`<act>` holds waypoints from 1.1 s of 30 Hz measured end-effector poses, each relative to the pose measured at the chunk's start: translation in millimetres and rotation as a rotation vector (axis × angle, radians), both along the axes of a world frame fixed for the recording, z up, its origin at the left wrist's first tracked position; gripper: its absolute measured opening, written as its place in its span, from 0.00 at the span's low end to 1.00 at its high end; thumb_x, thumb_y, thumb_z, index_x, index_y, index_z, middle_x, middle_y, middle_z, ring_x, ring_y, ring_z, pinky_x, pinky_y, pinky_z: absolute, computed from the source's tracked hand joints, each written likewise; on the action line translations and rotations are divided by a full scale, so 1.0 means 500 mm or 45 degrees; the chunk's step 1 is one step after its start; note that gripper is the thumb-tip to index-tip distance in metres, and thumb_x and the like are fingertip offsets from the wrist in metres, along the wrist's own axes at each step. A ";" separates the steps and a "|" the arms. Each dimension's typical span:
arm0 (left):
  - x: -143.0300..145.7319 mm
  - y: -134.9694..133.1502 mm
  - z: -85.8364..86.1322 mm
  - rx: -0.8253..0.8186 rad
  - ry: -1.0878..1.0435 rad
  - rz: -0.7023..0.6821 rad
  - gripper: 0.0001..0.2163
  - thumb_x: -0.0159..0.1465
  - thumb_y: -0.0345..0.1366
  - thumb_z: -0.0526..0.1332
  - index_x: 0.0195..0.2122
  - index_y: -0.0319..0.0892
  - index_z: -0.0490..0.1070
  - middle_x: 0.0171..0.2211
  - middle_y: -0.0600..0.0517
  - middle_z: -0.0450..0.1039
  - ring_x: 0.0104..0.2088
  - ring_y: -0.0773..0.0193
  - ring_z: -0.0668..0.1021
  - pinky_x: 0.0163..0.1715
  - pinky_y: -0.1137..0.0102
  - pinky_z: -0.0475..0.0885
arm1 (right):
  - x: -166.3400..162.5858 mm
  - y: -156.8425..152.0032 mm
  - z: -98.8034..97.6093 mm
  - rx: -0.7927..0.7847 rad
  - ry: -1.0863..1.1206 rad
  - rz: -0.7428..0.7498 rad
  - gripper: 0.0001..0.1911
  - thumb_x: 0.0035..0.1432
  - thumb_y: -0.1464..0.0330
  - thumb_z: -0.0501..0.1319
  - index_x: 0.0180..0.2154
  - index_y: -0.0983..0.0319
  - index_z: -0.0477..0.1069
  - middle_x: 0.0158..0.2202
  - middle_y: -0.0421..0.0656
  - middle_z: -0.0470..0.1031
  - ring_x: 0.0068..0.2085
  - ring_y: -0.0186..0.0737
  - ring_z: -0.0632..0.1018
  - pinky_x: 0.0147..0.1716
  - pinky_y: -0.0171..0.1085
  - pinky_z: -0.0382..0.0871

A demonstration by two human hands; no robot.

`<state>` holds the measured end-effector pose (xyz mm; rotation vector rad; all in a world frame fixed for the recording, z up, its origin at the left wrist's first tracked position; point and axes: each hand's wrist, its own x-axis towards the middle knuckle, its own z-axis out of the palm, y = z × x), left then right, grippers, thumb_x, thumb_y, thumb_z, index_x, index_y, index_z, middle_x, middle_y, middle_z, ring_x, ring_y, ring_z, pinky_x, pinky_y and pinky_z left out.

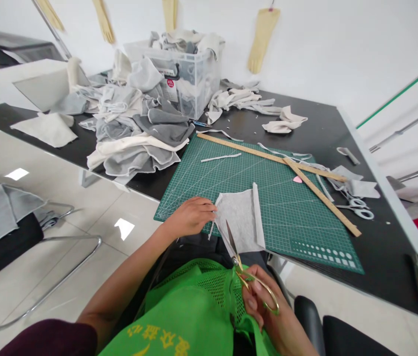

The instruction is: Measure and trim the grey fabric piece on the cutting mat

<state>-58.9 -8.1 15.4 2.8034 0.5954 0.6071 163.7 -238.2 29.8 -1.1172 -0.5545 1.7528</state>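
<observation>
A light grey piece of fabric lies across the near edge of a green cutting mat, with a folded strip along its right side. My left hand pinches its upper left edge, and a thin strip hangs down by the fingers. In my right hand are gold-handled scissors, with fingers and thumb in the loops. Their blades point up and away at the fabric's lower left side, slightly apart. Part of the lower blade is hard to make out against the cloth.
Wooden rulers cross on the mat. White-handled scissors and scraps lie to its right. A heap of grey and cream fabric sits left, before a filled clear plastic bin. A blue cutter lies behind the mat.
</observation>
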 end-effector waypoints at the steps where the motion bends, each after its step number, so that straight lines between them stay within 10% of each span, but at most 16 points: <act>1: -0.002 -0.001 0.002 0.018 0.000 0.016 0.09 0.71 0.32 0.57 0.44 0.45 0.79 0.52 0.52 0.78 0.54 0.58 0.75 0.54 0.60 0.70 | 0.000 -0.001 -0.001 0.002 -0.010 0.001 0.15 0.66 0.54 0.62 0.41 0.59 0.68 0.24 0.34 0.63 0.19 0.25 0.57 0.16 0.28 0.47; 33: -0.031 -0.069 -0.063 0.320 0.016 0.210 0.21 0.71 0.44 0.58 0.61 0.38 0.69 0.59 0.44 0.74 0.63 0.50 0.71 0.67 0.54 0.64 | -0.016 -0.007 -0.006 -0.009 -0.200 0.150 0.19 0.64 0.50 0.64 0.41 0.57 0.64 0.24 0.33 0.63 0.23 0.31 0.61 0.22 0.32 0.51</act>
